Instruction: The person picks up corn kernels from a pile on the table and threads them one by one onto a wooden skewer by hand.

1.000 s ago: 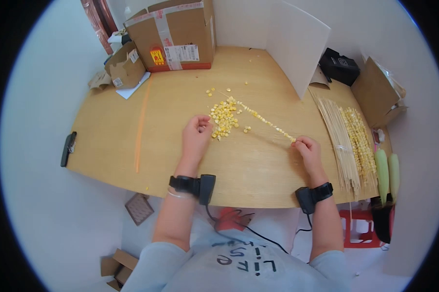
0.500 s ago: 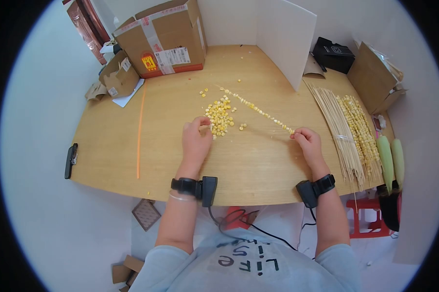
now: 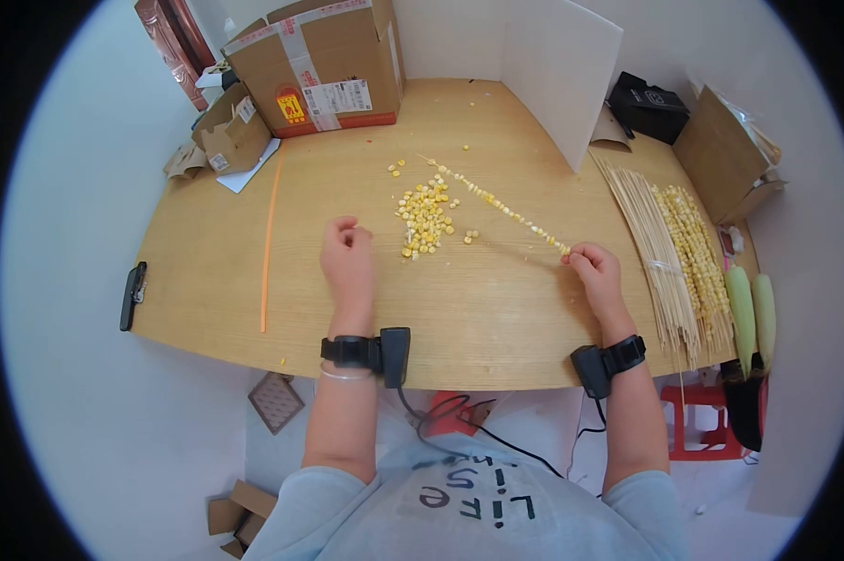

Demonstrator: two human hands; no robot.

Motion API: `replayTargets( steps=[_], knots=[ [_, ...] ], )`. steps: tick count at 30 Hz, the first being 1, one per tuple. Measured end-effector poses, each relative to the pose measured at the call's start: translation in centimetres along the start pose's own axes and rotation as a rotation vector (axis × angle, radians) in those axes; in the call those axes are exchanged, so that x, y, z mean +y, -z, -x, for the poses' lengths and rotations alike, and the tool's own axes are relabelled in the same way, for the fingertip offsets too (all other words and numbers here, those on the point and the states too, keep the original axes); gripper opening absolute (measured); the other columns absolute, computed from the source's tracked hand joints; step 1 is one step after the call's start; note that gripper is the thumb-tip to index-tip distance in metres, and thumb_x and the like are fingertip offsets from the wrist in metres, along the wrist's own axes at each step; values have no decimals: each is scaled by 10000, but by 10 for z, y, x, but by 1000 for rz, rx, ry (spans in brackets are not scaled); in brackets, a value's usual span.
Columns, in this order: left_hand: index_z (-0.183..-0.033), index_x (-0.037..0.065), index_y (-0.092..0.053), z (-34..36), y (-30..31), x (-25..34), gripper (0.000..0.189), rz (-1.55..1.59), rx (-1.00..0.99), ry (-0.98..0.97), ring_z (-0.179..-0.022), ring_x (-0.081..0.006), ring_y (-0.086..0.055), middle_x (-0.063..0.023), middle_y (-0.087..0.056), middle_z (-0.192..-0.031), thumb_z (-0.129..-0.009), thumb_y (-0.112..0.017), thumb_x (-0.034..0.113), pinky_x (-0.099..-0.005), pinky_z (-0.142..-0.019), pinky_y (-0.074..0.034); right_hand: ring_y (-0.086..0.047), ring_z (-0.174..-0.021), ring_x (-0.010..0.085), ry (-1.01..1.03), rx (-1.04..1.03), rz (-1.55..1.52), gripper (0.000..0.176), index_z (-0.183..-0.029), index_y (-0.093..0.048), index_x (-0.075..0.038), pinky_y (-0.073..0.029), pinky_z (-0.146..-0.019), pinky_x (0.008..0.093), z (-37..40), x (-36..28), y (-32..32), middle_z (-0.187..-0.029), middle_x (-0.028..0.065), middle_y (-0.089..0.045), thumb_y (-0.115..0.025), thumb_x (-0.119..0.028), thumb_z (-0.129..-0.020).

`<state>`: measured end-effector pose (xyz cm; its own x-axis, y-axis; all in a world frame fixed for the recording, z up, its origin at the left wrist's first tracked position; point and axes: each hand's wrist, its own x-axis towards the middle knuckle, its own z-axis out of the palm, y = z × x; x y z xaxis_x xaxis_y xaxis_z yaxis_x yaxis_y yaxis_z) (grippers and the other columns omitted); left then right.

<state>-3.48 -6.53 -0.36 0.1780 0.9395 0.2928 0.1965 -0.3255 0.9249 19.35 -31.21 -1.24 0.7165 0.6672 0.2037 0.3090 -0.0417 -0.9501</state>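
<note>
The right hand [image 3: 595,276] pinches the near end of a thin skewer [image 3: 501,208] threaded with corn kernels, its far tip slanting away across the table. The left hand [image 3: 347,257] rests with fingers curled in; whether a kernel sits between them I cannot tell. The loose kernel pile [image 3: 424,217] lies between the hands on the pale wooden table [image 3: 216,280]. Bare sticks [image 3: 648,248] and finished corn skewers [image 3: 695,248] lie to the right, and a taped cardboard box [image 3: 319,56] and a white board [image 3: 557,75] stand at the back. Half a second ago the left hand touched the pile; now it sits apart, further left.
</note>
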Motion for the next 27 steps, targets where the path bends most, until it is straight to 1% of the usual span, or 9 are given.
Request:
replayTargets(
  steps=[1, 3, 7, 9, 13, 15, 18, 24, 27],
  knots=[
    [-959, 0, -522, -5, 1, -6, 156, 0, 0, 1, -647, -81, -526, -57, -589, -712, -808, -504, 32, -220, -538, -400, -543, -684, 79, -2, -4, 9, 128, -759, -607, 19, -417, -628, 212, 0, 1, 1, -717, 32, -627, -547, -86, -799],
    [-966, -2, -515, -15, 2, -16, 188, 415, 197, 126, -654, -92, -514, -62, -580, -718, -779, -515, 16, -217, -526, -403, -544, -685, 79, -8, -11, 16, 126, -759, -607, 18, -417, -627, 212, 1, 1, 0, -719, 32, -627, -547, -84, -800],
    [-920, -2, -534, -16, 5, -20, 157, 312, 151, 245, -647, -94, -510, -62, -573, -715, -764, -529, 18, -207, -515, -396, -543, -686, 77, -12, -14, -6, 126, -758, -605, 17, -414, -623, 210, 1, -2, -1, -725, 30, -627, -545, -84, -803],
    [-841, 8, -562, -16, 5, -23, 111, -41, -33, 129, -644, -113, -520, -50, -562, -693, -733, -535, 11, -226, -538, -414, -542, -687, 76, -25, -11, -12, 127, -756, -604, 16, -413, -623, 210, 1, -2, -1, -725, 28, -626, -545, -85, -805],
    [-780, 24, -579, -9, 8, -14, 100, -309, -74, -23, -641, -136, -529, -40, -543, -668, -697, -535, -11, -246, -571, -430, -535, -680, 73, -24, -18, -17, 126, -759, -605, 17, -411, -623, 207, 1, -3, -1, -717, 24, -619, -547, -86, -806],
    [-790, 38, -602, -10, 7, -20, 143, -454, -192, -90, -635, -213, -562, -94, -588, -698, -670, -548, -17, -300, -595, -447, -533, -676, 73, -21, -17, -15, 125, -761, -605, 18, -411, -621, 207, 1, -3, -1, -712, 23, -616, -548, -84, -804],
    [-810, 36, -593, -9, 4, -18, 154, -439, -279, -102, -633, -137, -520, -39, -553, -685, -676, -543, -23, -246, -594, -431, -519, -652, 67, 7, -4, -4, 132, -755, -609, 19, -401, -596, 206, 1, -4, -1, -692, 16, -609, -549, -89, -801],
    [-823, 25, -593, 0, -18, 8, 119, -118, -414, -107, -627, -103, -505, -37, -545, -667, -705, -609, 33, -224, -575, -421, -482, -605, 60, 24, -10, 12, 146, -742, -621, 10, -369, -546, 212, -1, 2, -2, -652, 4, -586, -553, -111, -788],
    [-854, 34, -598, 5, -24, 35, 147, -265, -490, -232, -627, -129, -529, -51, -560, -663, -717, -624, 80, -249, -577, -436, -480, -604, 61, 21, -19, 41, 143, -744, -624, 7, -368, -544, 215, -1, -1, -1, -651, 6, -585, -554, -111, -784]
  ],
)
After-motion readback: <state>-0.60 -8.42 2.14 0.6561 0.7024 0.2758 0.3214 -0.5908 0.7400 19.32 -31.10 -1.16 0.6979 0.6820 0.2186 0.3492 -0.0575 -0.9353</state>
